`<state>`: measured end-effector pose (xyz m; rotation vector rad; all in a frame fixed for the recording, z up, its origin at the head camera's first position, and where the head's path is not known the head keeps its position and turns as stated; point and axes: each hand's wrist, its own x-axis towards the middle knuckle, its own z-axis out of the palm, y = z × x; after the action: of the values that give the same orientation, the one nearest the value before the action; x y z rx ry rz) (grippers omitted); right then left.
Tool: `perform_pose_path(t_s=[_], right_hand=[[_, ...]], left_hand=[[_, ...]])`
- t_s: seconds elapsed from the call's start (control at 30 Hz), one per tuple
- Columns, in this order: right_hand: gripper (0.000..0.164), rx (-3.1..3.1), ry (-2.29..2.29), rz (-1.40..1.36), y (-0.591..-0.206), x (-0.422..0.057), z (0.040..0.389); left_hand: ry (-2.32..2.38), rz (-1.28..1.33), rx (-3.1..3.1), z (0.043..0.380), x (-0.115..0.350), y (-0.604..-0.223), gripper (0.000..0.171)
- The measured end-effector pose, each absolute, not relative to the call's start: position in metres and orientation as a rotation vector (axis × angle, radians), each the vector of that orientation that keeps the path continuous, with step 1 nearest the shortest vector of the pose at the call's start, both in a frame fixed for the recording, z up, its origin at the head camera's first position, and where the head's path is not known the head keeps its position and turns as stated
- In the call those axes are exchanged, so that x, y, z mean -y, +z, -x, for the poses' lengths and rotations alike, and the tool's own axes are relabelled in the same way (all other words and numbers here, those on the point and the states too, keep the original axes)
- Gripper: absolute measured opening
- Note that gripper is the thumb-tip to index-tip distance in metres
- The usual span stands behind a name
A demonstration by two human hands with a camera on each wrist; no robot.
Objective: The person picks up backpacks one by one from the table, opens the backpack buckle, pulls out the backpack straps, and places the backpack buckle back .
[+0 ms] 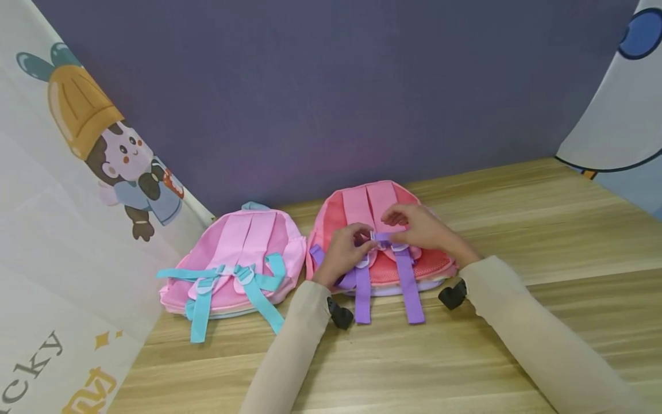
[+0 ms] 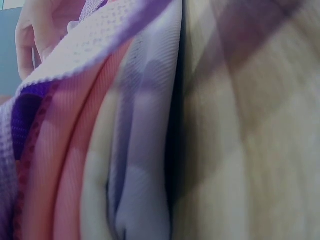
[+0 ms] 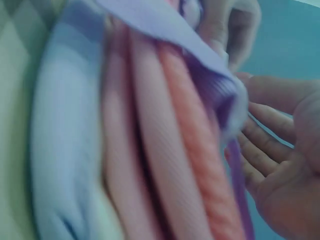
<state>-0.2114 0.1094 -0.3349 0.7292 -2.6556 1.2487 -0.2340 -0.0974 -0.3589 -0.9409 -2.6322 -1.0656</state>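
Note:
On the tabletop, a coral-pink backpack (image 1: 336, 207) lies with its shoulder straps facing up. My left hand (image 1: 341, 250) pinches a small pale buckle (image 1: 372, 235) at the end of a purple strap (image 1: 384, 236) across the bag's middle. From the other side, my right hand (image 1: 426, 230) has its thumb at that strap, the fingers arched apart above it. The right wrist view shows this hand (image 3: 290, 155) with fingers loosely extended beside purple webbing (image 3: 165, 25). In the left wrist view, webbing (image 2: 85, 50) hides most of the hand work.
A light-pink backpack (image 1: 233, 236) with turquoise straps (image 1: 204, 310) lies against the coral one on the left. Purple strap tails (image 1: 411, 293) hang over the front onto the wooden table (image 1: 414, 368). Behind stands a dark panel (image 1: 310, 103); a printed curtain (image 1: 62, 218) borders the left.

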Motion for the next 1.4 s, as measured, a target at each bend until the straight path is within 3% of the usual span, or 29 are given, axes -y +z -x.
perform_pose_path(t_s=[0.87, 1.4], right_hand=[[0.030, 2.625, 1.156, -0.641, -0.352, -0.084, 0.213], [0.024, 2.638, 1.183, -0.626, -0.352, -0.089, 0.213]], left_hand=[[-1.116, 0.984, 2.584, 0.236, 0.098, -0.360, 0.031], [-1.061, 0.933, 2.670, 0.236, 0.097, -0.360, 0.022]])
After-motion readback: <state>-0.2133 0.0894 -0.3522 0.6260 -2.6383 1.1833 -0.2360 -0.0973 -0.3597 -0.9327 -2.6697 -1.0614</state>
